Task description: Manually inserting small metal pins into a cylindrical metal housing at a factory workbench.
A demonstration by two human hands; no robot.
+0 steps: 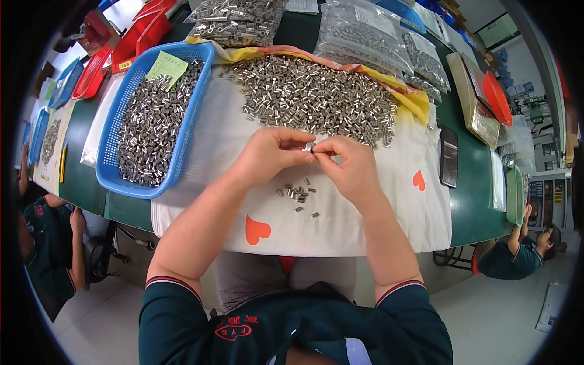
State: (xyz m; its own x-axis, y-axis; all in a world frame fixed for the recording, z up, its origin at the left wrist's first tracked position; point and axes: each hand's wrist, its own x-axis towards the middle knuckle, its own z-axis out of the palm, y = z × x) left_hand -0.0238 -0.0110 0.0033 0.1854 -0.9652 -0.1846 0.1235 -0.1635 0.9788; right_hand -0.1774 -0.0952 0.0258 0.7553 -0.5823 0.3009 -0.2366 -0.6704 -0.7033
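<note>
Over the white cloth [340,228], my two hands meet fingertip to fingertip. My left hand [272,155] pinches a small shiny metal cylinder [309,146] between thumb and fingers. At the cylinder's right end, the thumb and forefinger of my right hand [351,165] are closed on it; the fingertips partly hide it. Below the hands lies a small loose group of short metal cylinders [298,194]. Just beyond them spreads a large heap of similar metal cylinders [316,94].
To the left stands a blue perforated basket [104,155] full of metal pieces, with a green note [167,69]. Clear bags of metal parts [365,36] line the back. A dark phone [449,156] lies right. Co-workers sit at both sides.
</note>
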